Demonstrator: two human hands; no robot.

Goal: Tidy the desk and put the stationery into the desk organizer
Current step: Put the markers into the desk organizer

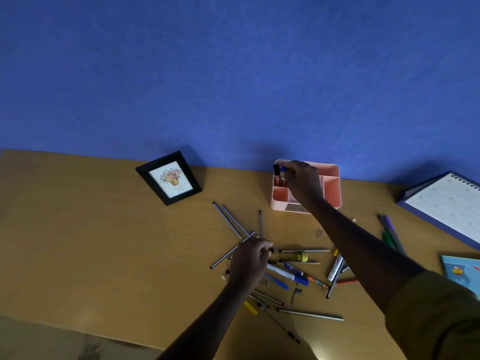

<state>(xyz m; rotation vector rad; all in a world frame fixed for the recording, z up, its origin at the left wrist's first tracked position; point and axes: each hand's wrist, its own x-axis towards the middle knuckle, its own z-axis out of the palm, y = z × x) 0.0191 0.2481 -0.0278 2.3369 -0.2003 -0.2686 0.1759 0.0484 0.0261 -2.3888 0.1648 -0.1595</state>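
Stationery, mostly pens, pencils and markers, lies scattered over the middle of the wooden surface. At the far left a black picture frame leans by the blue wall. The left hand rests on the pile, fingers curled; whether they hold anything cannot be told. To its right, the right hand reaches over the pink desk organizer, its fingers pinching two capped markers above the back-left compartment. Further right lie purple and green pens, a calendar and a blue notebook.
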